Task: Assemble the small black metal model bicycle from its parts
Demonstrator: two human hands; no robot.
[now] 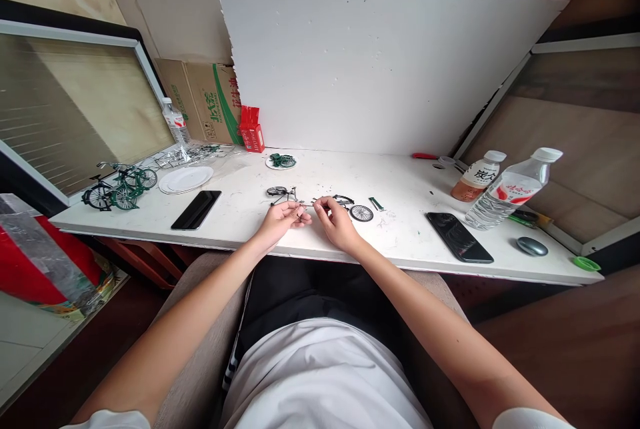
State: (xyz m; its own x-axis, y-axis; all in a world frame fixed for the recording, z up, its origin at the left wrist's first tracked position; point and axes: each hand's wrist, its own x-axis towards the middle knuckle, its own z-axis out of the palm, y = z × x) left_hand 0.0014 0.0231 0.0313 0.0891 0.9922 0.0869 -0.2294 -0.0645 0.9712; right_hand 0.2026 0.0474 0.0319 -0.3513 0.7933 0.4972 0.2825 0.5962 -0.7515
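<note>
My left hand and my right hand meet near the table's front edge, fingertips pinched close together. A thin, small dark piece shows between them, too small to name. Just behind my left hand lies a partly built miniature bicycle with a black wheel. To the right of my right hand a loose toy wheel rests flat, and black curved parts lie partly hidden behind the fingers. A small green part sits farther right.
Assembled miniature bicycles stand at the left, near white plates. One phone lies left, another phone right. Bottles stand at the right beside a grey mouse. Green parts fill a small dish. A white board leans behind.
</note>
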